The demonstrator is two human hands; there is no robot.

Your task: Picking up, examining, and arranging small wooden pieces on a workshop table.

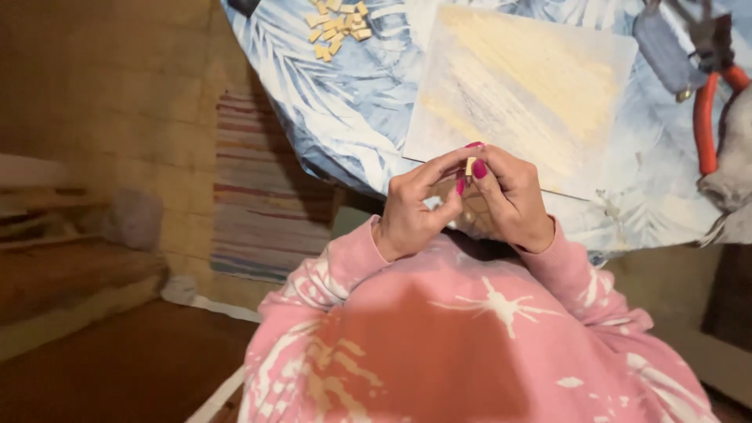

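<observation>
Right at the table edge [368, 176], both hands pinch one small pale tile [470, 167] upright between fingertips, left hand [415, 207] and right hand [513, 200] equally close, loose tile pile [337, 27] well away up-left

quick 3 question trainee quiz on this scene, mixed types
1. True or false: both hands pinch one small tile.
2. Where is the tile pile? A) far left of the table B) on the floor C) on the board
3. What colour are the plier handles?

Key:
1. True: left hand and right hand meet on the tile.
2. A: pile, table, board.
3. Red: pliers.
</observation>
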